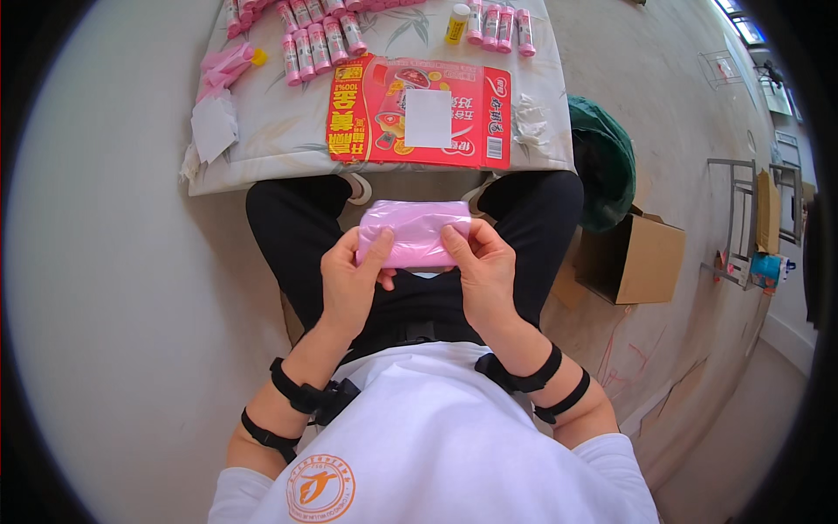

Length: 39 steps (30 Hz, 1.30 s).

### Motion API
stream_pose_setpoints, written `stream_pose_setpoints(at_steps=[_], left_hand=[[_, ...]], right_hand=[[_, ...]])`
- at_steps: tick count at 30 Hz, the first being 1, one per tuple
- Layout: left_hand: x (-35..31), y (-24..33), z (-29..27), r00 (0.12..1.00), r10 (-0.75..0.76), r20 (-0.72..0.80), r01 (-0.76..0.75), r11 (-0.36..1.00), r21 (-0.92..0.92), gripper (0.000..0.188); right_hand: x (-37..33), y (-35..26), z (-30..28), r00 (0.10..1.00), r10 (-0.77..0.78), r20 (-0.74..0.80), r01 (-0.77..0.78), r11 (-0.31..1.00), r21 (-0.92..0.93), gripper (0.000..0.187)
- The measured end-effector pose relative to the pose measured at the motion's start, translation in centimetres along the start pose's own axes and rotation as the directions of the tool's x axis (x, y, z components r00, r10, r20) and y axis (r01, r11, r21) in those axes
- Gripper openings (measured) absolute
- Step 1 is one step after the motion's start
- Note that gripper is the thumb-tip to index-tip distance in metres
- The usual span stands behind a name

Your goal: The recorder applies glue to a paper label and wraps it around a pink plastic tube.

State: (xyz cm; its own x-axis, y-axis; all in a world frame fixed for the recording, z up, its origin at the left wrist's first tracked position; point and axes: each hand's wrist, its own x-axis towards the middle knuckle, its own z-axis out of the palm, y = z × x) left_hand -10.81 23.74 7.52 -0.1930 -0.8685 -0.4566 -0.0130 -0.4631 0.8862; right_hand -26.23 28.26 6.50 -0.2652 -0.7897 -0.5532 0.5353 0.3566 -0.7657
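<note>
Over my lap, a flat folded piece of thin, shiny pink plastic is stretched between both hands. My left hand is closed on its left end, thumb on top and fingers underneath. On the right end, my right hand pinches it the same way. The fingers beneath the plastic are partly hidden. Beyond it, near the table's front edge, lies a flattened red and yellow cardboard sheet with a white paper rectangle on it.
The cloth-covered table carries several pink rolls, a yellow glue stick, crumpled pink plastic, white paper slips and white scraps. To the right stand a dark green bag and an open cardboard box.
</note>
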Motion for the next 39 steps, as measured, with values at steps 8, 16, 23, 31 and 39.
stream_pose_setpoints(at_steps=[8, 16, 23, 31, 39], left_hand=[[0.1, -0.7, -0.5, 0.953, 0.304, -0.007, -0.298, 0.939, 0.172, 0.026], [0.1, 0.5, -1.0, 0.985, -0.126, 0.119, 0.124, 0.992, 0.029, 0.022], [-0.3, 0.5, -0.3, 0.989, 0.145, -0.004, -0.143, 0.981, 0.129, 0.021], [0.0, 0.1, 0.3, 0.916, 0.396, 0.056, -0.396, 0.879, 0.265, 0.018], [0.2, 1.4, 0.8, 0.996, -0.059, 0.072, 0.064, 0.996, -0.062, 0.015]], right_hand=[[0.7, -1.7, -0.7, 0.969, 0.228, 0.098, -0.228, 0.974, -0.015, 0.018], [0.7, -0.4, -1.0, 0.982, -0.165, 0.095, 0.176, 0.976, -0.130, 0.017], [0.1, -0.6, -0.1, 0.996, -0.036, 0.085, 0.043, 0.996, -0.076, 0.018], [0.2, -2.1, 0.3, 0.978, 0.206, -0.012, -0.205, 0.976, 0.077, 0.013], [0.4, -1.3, 0.0, 0.999, -0.054, 0.009, 0.054, 0.999, 0.002, 0.014]])
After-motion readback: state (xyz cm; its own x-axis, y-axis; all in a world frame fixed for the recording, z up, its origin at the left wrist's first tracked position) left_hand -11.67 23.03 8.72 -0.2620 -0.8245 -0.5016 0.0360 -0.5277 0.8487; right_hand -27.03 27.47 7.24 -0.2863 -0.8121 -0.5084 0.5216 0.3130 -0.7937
